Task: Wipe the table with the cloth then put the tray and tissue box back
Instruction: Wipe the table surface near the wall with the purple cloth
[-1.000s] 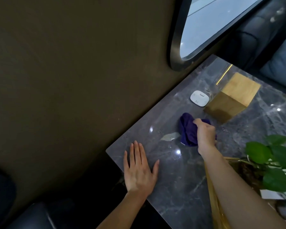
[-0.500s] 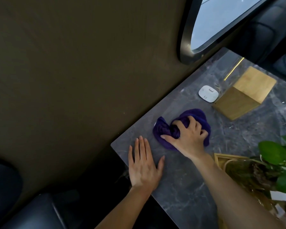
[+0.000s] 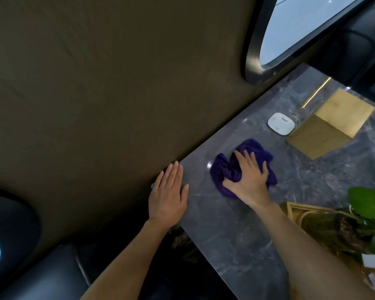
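We're wiping, step 1: R hand (image 3: 250, 180) is pressing flat-fingered on the bunched purple cloth (image 3: 221, 173), mid-frame on the table (image 3: 236, 234). L hand (image 3: 168, 195) is lying flat, holding nothing, at table's left edge. Next we're prob. sweeping lower centre; tray (image 3: 301, 206) lower right & tissue box (image 3: 325, 135) upper right are waiting.

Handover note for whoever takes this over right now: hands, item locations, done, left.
Left hand: open, flat on the table at its near-left corner.
Right hand: open, pressing the purple cloth onto the tabletop.
Wooden box, likely the tissue box, stands at the far end beside a white device. Gold-framed tray sits near right, a plant over it.
Done: cloth down, wiping under way; wiped area can't be told.
Left: finish wiping, then put tray and box back.
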